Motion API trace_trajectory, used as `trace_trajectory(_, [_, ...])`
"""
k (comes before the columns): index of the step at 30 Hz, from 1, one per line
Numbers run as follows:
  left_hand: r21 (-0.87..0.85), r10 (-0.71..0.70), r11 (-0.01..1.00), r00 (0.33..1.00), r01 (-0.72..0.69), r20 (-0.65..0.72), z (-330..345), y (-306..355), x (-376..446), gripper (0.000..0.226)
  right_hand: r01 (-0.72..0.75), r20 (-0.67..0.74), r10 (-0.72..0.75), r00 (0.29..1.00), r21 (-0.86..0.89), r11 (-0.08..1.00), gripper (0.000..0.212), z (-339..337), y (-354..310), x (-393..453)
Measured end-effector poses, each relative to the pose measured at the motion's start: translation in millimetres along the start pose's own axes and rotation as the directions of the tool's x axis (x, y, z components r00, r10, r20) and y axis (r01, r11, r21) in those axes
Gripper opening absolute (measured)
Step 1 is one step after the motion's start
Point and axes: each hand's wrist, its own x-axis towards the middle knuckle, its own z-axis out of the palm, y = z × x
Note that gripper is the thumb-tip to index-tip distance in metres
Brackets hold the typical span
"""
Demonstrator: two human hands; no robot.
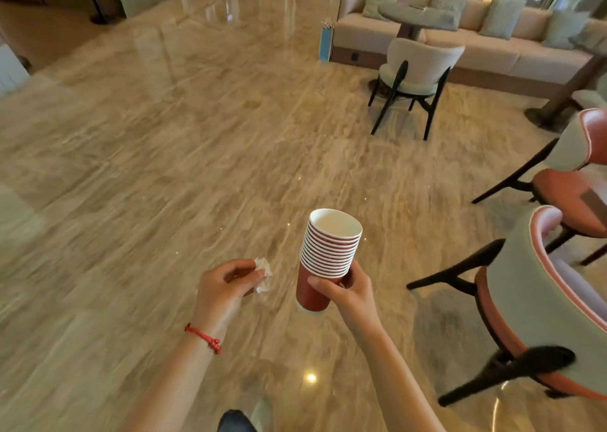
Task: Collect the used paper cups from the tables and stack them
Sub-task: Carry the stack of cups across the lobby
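Note:
A stack of several red paper cups [328, 251] with white insides is held upright in front of me, over the marble floor. My right hand [348, 288] is wrapped around the lowest cup of the stack. My left hand [230, 287], with a red string bracelet on the wrist, is closed on a crumpled white tissue [264, 275] just left of the stack. The top cup looks empty.
Polished marble floor [197, 136] stretches ahead and left. Two pink-and-grey chairs [542, 300] stand close on my right. Farther off are a grey chair [417, 73], a round table [417, 16], a long sofa [492, 47] with cushions, and a blue bag [326, 42].

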Motion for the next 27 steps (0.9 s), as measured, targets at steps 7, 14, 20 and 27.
trace_trajectory(7, [-0.004,-0.014,1.000,0.999,0.014,0.042,46,37,142,0.014,-0.025,-0.024,0.026,0.999,0.021,0.999,0.046,2,-11,140])
trace_trajectory(14, [-0.007,0.012,1.000,1.000,-0.011,0.029,116,66,302,0.017,0.011,-0.018,-0.011,1.000,0.004,1.000,0.046,-9,-22,317])
trace_trajectory(20, [-0.024,0.021,0.999,1.000,-0.020,0.017,174,114,433,0.020,0.030,0.020,-0.030,0.999,-0.009,1.000,0.051,-17,-57,475])
trace_trajectory(27, [-0.049,0.021,0.999,1.000,-0.021,-0.006,211,148,577,0.020,0.011,0.046,-0.010,0.999,-0.023,1.000,0.052,-8,-68,630])
